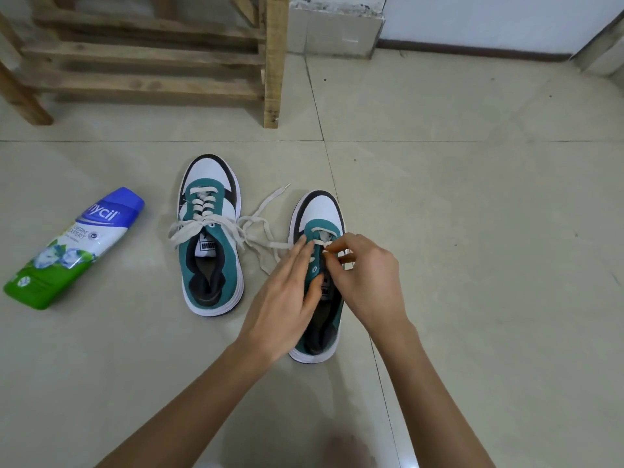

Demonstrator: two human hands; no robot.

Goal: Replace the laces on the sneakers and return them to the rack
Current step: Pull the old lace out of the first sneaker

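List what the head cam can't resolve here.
All head view.
Upper eyelets and tongue of the near sneaker: covered by the left hand holding it and by the right hand.
End of the lace: buried in the right hand's curled fingers.
Upper shelves of the rack: cut off by the top edge.
Fine print on the bottle: too small.

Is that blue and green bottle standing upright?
No, the bottle lies flat on its side, left of the laced sneaker.
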